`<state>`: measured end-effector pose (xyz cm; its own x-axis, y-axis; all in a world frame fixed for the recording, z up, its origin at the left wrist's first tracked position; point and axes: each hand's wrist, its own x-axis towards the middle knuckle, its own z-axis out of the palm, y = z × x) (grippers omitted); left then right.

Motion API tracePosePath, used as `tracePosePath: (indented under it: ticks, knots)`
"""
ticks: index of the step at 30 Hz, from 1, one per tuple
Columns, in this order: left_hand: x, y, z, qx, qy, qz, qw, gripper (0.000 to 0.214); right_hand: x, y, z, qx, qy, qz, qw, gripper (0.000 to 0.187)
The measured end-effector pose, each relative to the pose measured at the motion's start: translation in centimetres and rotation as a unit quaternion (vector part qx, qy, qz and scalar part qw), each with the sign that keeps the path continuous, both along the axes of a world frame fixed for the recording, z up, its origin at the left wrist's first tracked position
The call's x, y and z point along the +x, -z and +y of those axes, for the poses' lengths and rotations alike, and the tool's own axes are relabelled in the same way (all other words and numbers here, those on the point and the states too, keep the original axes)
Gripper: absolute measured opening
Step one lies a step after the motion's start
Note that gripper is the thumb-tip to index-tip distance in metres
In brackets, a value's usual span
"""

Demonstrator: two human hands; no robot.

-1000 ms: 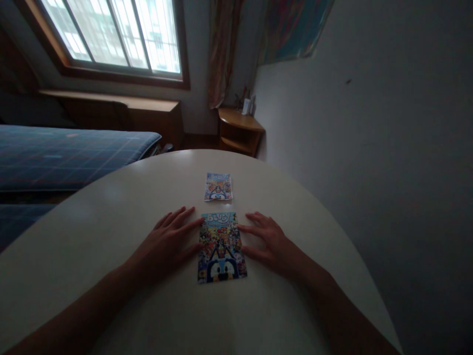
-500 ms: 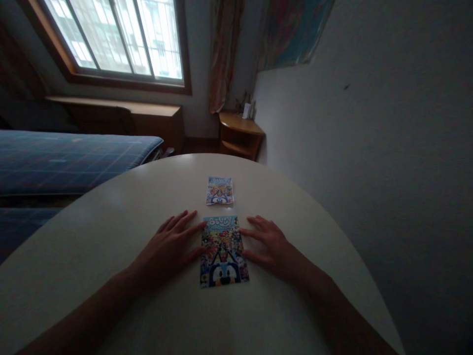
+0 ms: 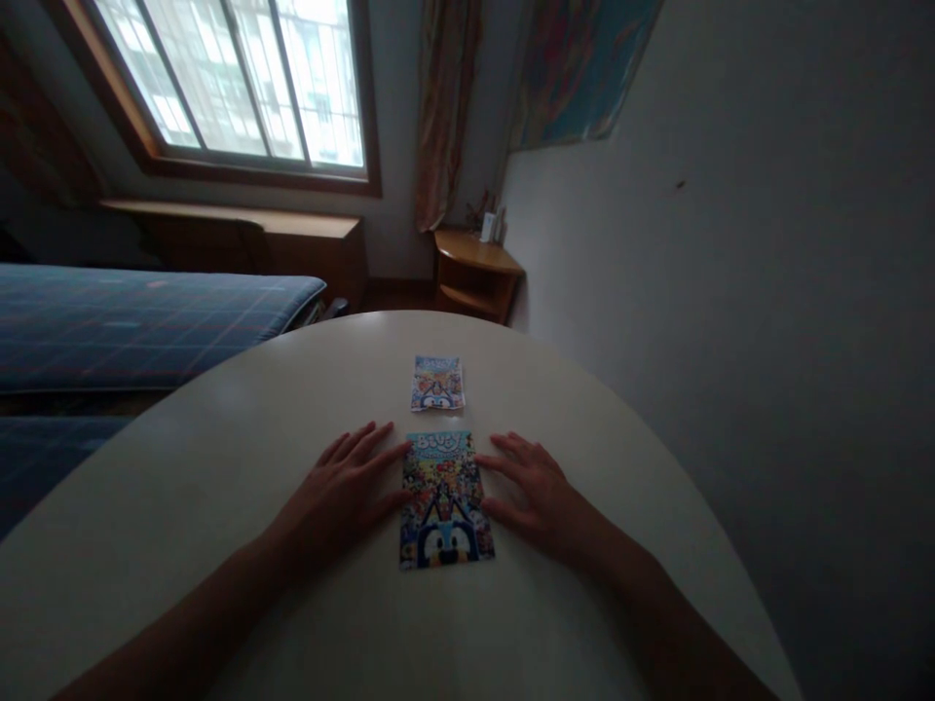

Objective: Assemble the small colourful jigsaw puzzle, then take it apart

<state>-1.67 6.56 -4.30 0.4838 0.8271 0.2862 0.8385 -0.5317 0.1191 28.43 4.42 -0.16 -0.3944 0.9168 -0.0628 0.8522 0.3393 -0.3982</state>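
A colourful picture card (image 3: 443, 498) with a blue cartoon dog lies flat on the round white table (image 3: 219, 458). My left hand (image 3: 343, 487) rests flat on the table, fingers spread, its fingertips touching the card's left edge. My right hand (image 3: 530, 484) lies flat on the other side, fingers spread against the card's right edge. A smaller card with the same picture (image 3: 437, 383) lies a little farther away, untouched.
A white wall (image 3: 730, 243) runs close along the table's right side. A bed with a blue checked cover (image 3: 131, 316) stands to the left. A wooden corner shelf (image 3: 474, 268) and a window (image 3: 241, 78) are at the back.
Both hands and the cards stay as they were on the table. Only the view has tilted slightly, so everything sits a little lower in the picture.
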Motion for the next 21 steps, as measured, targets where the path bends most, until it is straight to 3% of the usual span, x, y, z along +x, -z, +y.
tracePosePath:
  ticks: [5,9,15,17,21]
  knots:
    - [0.0,-0.4,-0.1,-0.003,0.009,-0.001,1.0,0.056,-0.1,-0.3,0.0,-0.002,0.002,-0.003,1.0,0.055]
    - [-0.1,-0.4,0.0,-0.01,0.01,-0.001,1.0,0.047,-0.5,-0.4,-0.2,0.038,-0.012,0.016,0.999,0.058]
    - [-0.1,-0.3,0.1,-0.008,0.004,-0.011,1.0,0.045,-3.3,-1.5,-3.0,0.067,-0.012,0.047,0.997,0.065]
    - [-0.1,-0.2,0.1,-0.005,0.006,-0.012,1.0,0.044,-4.8,-1.8,-4.4,0.054,-0.04,0.043,0.997,0.067]
    - [-0.1,-0.1,0.2,-0.008,0.013,-0.004,1.0,0.044,-7.6,-1.6,-6.8,0.012,-0.167,0.066,0.984,0.074]
